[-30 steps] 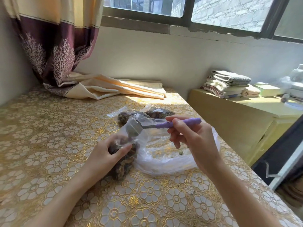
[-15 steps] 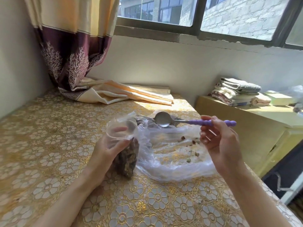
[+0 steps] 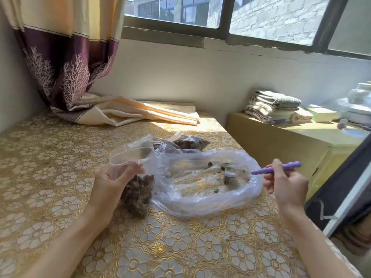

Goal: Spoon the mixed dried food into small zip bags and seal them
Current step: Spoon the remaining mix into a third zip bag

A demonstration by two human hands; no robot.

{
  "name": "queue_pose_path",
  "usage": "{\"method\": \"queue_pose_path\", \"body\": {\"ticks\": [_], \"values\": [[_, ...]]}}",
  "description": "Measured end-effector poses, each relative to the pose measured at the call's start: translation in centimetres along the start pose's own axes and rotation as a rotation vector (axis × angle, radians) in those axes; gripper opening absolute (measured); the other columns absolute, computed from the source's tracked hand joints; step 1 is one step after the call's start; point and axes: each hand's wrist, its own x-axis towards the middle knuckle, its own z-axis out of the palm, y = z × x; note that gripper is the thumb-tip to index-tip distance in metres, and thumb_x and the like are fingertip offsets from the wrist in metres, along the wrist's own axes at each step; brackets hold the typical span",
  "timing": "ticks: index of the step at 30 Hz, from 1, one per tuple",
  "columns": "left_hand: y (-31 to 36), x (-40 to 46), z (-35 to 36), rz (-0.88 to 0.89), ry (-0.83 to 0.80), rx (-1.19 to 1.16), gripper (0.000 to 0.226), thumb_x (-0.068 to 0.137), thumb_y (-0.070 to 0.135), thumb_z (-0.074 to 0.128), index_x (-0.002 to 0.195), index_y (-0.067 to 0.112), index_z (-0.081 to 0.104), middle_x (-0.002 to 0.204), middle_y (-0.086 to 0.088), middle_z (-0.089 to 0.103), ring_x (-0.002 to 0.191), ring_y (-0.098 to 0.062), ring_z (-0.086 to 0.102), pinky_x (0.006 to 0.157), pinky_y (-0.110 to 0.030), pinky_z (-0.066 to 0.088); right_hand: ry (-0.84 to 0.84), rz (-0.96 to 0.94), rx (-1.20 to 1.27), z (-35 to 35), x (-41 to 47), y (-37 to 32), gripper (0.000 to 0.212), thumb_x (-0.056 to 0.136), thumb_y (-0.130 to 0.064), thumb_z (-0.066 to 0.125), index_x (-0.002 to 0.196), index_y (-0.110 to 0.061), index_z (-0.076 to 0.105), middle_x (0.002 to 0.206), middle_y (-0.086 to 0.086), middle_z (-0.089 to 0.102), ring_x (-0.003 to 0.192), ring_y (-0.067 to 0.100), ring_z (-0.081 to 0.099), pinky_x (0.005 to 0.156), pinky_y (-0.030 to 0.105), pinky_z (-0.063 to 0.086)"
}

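At the far left a curtain, cream above and plum with pale branch prints below, hangs to the bench, which wears a gold floral cover; the curtain's hem lies bunched on the bench's back edge. The left hand grips a small zip bag by its neck, fingers curled round the plastic, the bag's mouth held wide open and facing up. The lower half of this bag is packed with dark dried food and its bottom rests on the bench. Just right of it, touching, lies a large clear plastic bag, spread open and nearly flat, with only a few scattered bits of dried food left inside. The bowl of a spoon sits down among those bits, seen blurred through the plastic. The spoon's purple handle runs up to the right hand, which pinches it between thumb and curled fingers just beyond the large bag's right rim. Behind the large bag, further back on the bench, lie two filled small bags. To the right, apart from the bench, a yellow cabinet carries folded towels.
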Motion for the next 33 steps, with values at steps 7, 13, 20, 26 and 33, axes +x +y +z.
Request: {"method": "queue_pose_path", "body": {"ticks": [7, 13, 20, 26, 33], "values": [[-1.3, 0.0, 0.3, 0.047, -0.074, 0.271, 0.024, 0.092, 0.024, 0.048, 0.084, 0.018, 0.069, 0.081, 0.015, 0.070, 0.074, 0.005, 0.063, 0.063, -0.008, 0.048, -0.025, -0.099, -0.081, 0.2, -0.5, 0.6, 0.032, 0.095, -0.028, 0.052, 0.079, -0.007, 0.070, 0.068, 0.006, 0.070, 0.051, 0.013, 0.060, 0.043, 0.015, 0.046], [-1.6, 0.2, 0.3, 0.063, -0.076, 0.328, 0.028, 0.095, 0.022, 0.044, 0.084, 0.017, 0.069, 0.082, 0.016, 0.069, 0.074, 0.005, 0.062, 0.065, -0.009, 0.047, -0.129, -0.035, -0.067, 1.0, -0.1, 0.4, 0.031, 0.094, -0.020, 0.052, 0.076, -0.007, 0.072, 0.068, 0.007, 0.071, 0.048, 0.007, 0.058, 0.044, 0.016, 0.045], [-1.7, 0.3, 0.2, 0.086, -0.066, 0.334, 0.027, 0.095, 0.022, 0.044, 0.082, 0.020, 0.068, 0.080, 0.018, 0.069, 0.074, 0.005, 0.062, 0.064, -0.009, 0.047, -0.211, 0.127, 0.115, 1.3, 0.0, 0.1, 0.033, 0.091, -0.010, 0.053, 0.064, -0.007, 0.071, 0.070, 0.012, 0.073, 0.048, 0.013, 0.053, 0.040, 0.017, 0.041], [-1.7, 0.3, 0.2, 0.136, -0.088, 0.366, 0.027, 0.096, 0.023, 0.042, 0.084, 0.022, 0.067, 0.083, 0.023, 0.068, 0.078, 0.011, 0.060, 0.065, -0.002, 0.042, -0.280, 0.218, 0.213, 1.6, -0.7, -0.1, 0.024, 0.090, -0.005, 0.051, 0.074, 0.001, 0.066, 0.074, 0.016, 0.072, 0.047, 0.014, 0.050, 0.040, 0.017, 0.040], [-1.8, 0.3, 0.2, 0.142, -0.088, 0.378, 0.027, 0.096, 0.024, 0.042, 0.084, 0.024, 0.066, 0.082, 0.025, 0.067, 0.077, 0.013, 0.059, 0.064, -0.001, 0.041, -0.266, 0.391, 0.325, 0.5, -0.6, -0.5, 0.024, 0.091, -0.006, 0.051, 0.070, 0.000, 0.061, 0.066, 0.013, 0.071, 0.047, 0.010, 0.053, 0.043, 0.015, 0.045]]}}
